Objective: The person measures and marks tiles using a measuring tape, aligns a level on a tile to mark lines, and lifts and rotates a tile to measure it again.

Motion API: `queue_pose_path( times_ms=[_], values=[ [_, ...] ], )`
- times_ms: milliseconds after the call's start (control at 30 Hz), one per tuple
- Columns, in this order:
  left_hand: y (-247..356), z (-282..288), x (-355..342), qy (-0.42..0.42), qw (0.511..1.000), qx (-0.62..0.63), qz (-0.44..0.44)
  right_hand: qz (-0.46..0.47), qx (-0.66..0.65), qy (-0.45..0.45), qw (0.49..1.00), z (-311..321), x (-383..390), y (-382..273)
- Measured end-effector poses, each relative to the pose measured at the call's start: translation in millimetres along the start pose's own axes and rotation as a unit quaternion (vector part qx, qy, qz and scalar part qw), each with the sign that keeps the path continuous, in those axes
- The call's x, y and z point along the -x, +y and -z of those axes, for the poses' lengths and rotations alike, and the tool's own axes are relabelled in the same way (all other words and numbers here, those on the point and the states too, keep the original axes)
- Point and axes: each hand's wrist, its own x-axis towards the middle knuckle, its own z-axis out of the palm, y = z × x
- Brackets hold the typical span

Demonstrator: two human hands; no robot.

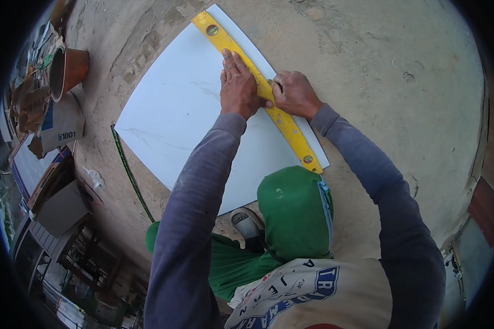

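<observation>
White marble-look tile [173,104] lay on the concrete floor [395,71], still in one piece. Yellow spirit level [282,120] sat along its right side, narrow strip showing beyond. Left hand [240,88] was spread flat over level and tile. Right hand [295,93] was curled into a fist at the level; couldn't tell what it gripped. My read: straightedge placed, work along it unfinished; no completed line visible.

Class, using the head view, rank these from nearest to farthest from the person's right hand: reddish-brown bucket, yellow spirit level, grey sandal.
1. Yellow spirit level: right by the fingers of the right hand, on their left.
2. Grey sandal: lower in the picture, slightly left, beside the green-clad knee.
3. Reddish-brown bucket: far over on the left.
</observation>
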Motion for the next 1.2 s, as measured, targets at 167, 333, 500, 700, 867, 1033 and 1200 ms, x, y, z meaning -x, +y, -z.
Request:
queue_pose_path(
  times_ms=[167, 333, 500, 700, 867, 1033, 1200],
  values=[
    [3, -1, 0, 0.001, 1.000, -0.005, -0.007, 0.033, 0.004, 0.063, 0.997, -5, -54, 0],
    [-3, 2, 2, 0.012, 0.999, -0.013, -0.028, 0.008, -0.038, 0.052, 0.998, -12, -171, -16],
    [-2, 3, 6, 0.005, 1.000, 0.003, -0.022, 0.003, -0.035, 0.074, 0.997, -12, -244, -35],
    [0, 5, 6, 0.021, 0.999, 0.015, -0.023, 0.049, 0.006, 0.122, 0.991, -15, -265, -39],
    [-6, 2, 6, -0.001, 0.999, 0.017, -0.032, 0.060, 0.055, 0.045, 0.996, -5, -248, -52],
    [-7, -6, 1, 0.031, 0.998, -0.011, -0.048, 0.048, 0.077, -0.009, 0.996, -11, -167, -11],
    [-12, -16, -4, 0.035, 0.996, -0.059, -0.055, -0.002, 0.046, -0.066, 0.997, 3, -30, 0]
  ],
)
